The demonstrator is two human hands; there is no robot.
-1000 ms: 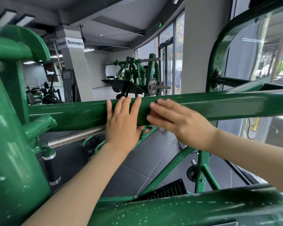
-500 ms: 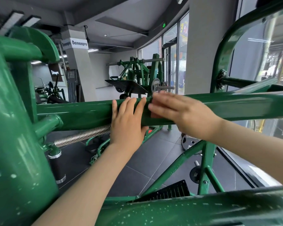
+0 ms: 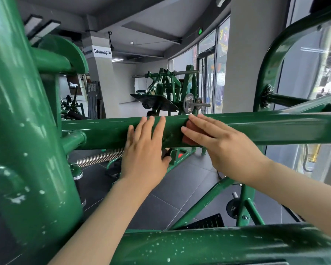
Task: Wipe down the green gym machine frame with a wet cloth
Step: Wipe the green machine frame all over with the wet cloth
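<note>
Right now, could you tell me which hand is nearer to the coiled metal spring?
Left. The left hand lies beside the spring; the right hand presses farther along the bar.

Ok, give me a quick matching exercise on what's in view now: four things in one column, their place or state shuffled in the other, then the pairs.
Things:
1. left hand
2. right hand
3. cloth
4. spring

Place or state:
A. silver coil running under the horizontal bar
B. reddish, squeezed between a hand and the bar
C. fingers straight, flat on the bare bar, nothing under it
D. fingers straight, pressing the cloth onto the bar

Pairs: 1-C, 2-D, 3-B, 4-A
</note>
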